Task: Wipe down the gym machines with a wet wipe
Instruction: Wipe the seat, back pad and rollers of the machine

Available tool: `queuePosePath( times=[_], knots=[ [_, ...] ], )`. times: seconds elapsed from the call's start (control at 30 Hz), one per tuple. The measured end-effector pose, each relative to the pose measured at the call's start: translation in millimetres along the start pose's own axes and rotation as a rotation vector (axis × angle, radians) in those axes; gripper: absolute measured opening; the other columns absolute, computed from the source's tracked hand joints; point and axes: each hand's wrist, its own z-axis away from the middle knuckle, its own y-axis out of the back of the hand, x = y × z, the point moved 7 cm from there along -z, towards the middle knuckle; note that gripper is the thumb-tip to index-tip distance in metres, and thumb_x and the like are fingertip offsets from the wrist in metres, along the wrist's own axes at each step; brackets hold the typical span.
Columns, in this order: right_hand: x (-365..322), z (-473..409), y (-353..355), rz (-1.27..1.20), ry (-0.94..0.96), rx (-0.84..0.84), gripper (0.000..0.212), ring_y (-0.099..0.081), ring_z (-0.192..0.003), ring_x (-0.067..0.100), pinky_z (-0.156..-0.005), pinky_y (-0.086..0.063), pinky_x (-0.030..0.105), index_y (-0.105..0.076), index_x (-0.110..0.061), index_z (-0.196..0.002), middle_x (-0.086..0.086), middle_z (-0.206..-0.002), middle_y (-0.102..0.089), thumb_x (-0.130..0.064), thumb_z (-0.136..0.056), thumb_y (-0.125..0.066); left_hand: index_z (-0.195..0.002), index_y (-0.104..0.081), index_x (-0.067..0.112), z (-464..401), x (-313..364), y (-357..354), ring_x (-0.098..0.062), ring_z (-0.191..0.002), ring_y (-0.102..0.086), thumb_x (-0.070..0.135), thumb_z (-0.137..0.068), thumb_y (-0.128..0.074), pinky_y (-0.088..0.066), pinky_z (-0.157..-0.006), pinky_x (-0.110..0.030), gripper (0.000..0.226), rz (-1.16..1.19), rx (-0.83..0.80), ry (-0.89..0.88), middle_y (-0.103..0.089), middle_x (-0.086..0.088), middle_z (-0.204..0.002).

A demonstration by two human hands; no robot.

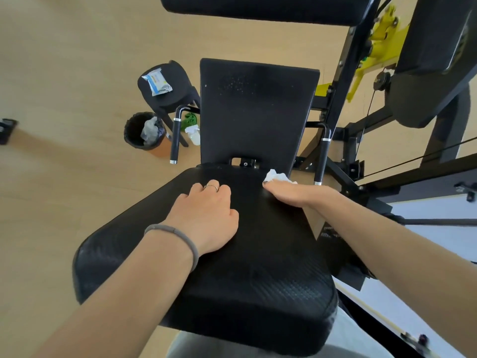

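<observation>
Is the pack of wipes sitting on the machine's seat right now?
No, the pack of wipes lies on the black stool beside the machine.

- The room was brightly and evenly lit, daylight-like, and the pale wooden floor (pixel 64 60) looked washed and soft.
- Shadows were faint: only a soft dark patch under my left hand (pixel 206 215) on the black seat pad (pixel 258 267).
- A dull sheen lay on the seat pad's near textured edge, and a speckled glint showed on the upright back pad (pixel 255 109).
- The wide lens bent everything: my forearms swelled toward the lower corners, and the machine frame (pixel 348 73) leaned at the right.
- The left edge smeared into blur; the dark object there was unreadable.
- The centre stayed fairly sharp, including the white wipe (pixel 277 176).
</observation>
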Motion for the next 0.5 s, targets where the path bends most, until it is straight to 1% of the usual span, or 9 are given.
queuePosePath(
  times=[0.03, 0.07, 0.1, 0.17, 0.23, 0.3, 0.33, 0.43, 0.5],
  knots=[
    [-12.6, -1.0, -3.9, 0.042, 0.016, -0.053, 0.027, -0.054, -0.108, 0.033, -0.106, -0.039, 0.046, -0.047, -0.006, -0.115, 0.013, -0.11, -0.055, -0.026, -0.106, -0.032, -0.1, -0.038, 0.023, -0.3, -0.2, 0.2, -0.019, -0.1, -0.039, 0.032, -0.103, -0.034, -0.043, -0.093, -0.039, 0.011, 0.005, -0.001, 0.0, -0.035, 0.002, -0.104],
    [-29.4, -3.2, -11.7, 0.076, 0.026, -0.114, 0.038, -0.051, -0.123, 0.035, -0.113, -0.032, 0.046, -0.046, -0.003, -0.131, 0.017, -0.128, -0.053, -0.028, -0.108, -0.029, -0.099, -0.037, 0.023, -0.3, -1.1, -0.2, -0.018, -0.1, -0.038, 0.033, -0.103, -0.035, -0.043, -0.092, -0.039, 0.011, 0.008, -0.001, 0.003, -0.035, 0.002, -0.104],
    [-48.3, -10.3, -19.6, 0.11, 0.041, -0.164, 0.045, -0.043, -0.135, 0.032, -0.117, -0.026, 0.044, -0.039, -0.005, -0.144, 0.014, -0.144, -0.045, -0.031, -0.11, -0.025, -0.098, -0.036, 0.023, -2.2, -1.7, -1.2, -0.018, -0.099, -0.038, 0.033, -0.102, -0.035, -0.043, -0.091, -0.038, 0.011, 0.009, 0.002, 0.004, -0.035, 0.002, -0.103],
    [-85.5, -23.9, -38.3, 0.173, 0.118, -0.24, 0.052, -0.028, -0.148, 0.028, -0.121, -0.018, 0.044, -0.028, -0.013, -0.156, 0.008, -0.163, -0.028, -0.038, -0.111, -0.021, -0.095, -0.034, 0.024, -1.9, -2.1, -0.8, -0.016, -0.095, -0.036, 0.033, -0.102, -0.034, -0.04, -0.087, -0.035, 0.011, 0.002, 0.016, 0.004, -0.034, 0.003, -0.099],
    [-117.6, -40.1, -55.8, 0.231, 0.177, -0.285, 0.054, -0.017, -0.154, 0.026, -0.122, -0.011, 0.04, -0.026, -0.014, -0.159, 0.007, -0.168, -0.02, -0.039, -0.111, -0.02, -0.092, -0.032, 0.025, -3.2, -3.9, -1.9, -0.016, -0.092, -0.034, 0.032, -0.101, -0.033, -0.037, -0.082, -0.033, 0.011, -0.003, 0.039, 0.006, -0.032, 0.003, -0.095],
    [-133.4, -59.0, -62.6, 0.269, 0.169, -0.285, 0.056, -0.015, -0.155, 0.025, -0.122, -0.011, 0.036, -0.027, -0.012, -0.159, 0.007, -0.168, -0.02, -0.039, -0.111, -0.021, -0.089, -0.03, 0.026, -3.5, -5.4, -1.7, -0.015, -0.09, -0.034, 0.032, -0.1, -0.033, -0.034, -0.08, -0.032, 0.012, 0.004, 0.049, 0.011, -0.03, 0.005, -0.09],
    [-134.1, -70.7, -63.6, 0.274, 0.16, -0.274, 0.057, -0.016, -0.155, 0.026, -0.123, -0.011, 0.037, -0.027, -0.012, -0.159, 0.007, -0.168, -0.021, -0.04, -0.11, -0.022, -0.088, -0.029, 0.027, -3.6, -5.4, -1.2, -0.015, -0.089, -0.035, 0.032, -0.099, -0.033, -0.034, -0.079, -0.032, 0.013, 0.007, 0.05, 0.013, -0.03, 0.005, -0.089],
    [-109.7, -91.8, -56.9, 0.268, 0.086, -0.217, 0.063, -0.014, -0.156, 0.024, -0.126, -0.008, 0.046, -0.024, -0.024, -0.161, 0.002, -0.17, -0.017, -0.05, -0.104, -0.023, -0.088, -0.031, 0.026, -2.9, -4.8, -1.2, -0.016, -0.09, -0.036, 0.032, -0.1, -0.033, -0.038, -0.082, -0.033, 0.013, 0.011, 0.044, 0.02, -0.031, 0.005, -0.09],
    [-88.8, -89.9, -43.5, 0.246, 0.043, -0.172, 0.064, -0.016, -0.155, 0.025, -0.126, -0.009, 0.045, -0.029, -0.024, -0.159, 0.002, -0.168, -0.02, -0.052, -0.102, -0.024, -0.092, -0.034, 0.025, -2.8, -4.4, -1.7, -0.017, -0.093, -0.036, 0.032, -0.1, -0.032, -0.042, -0.087, -0.036, 0.011, 0.003, 0.038, 0.021, -0.032, 0.003, -0.094]
  ],
)
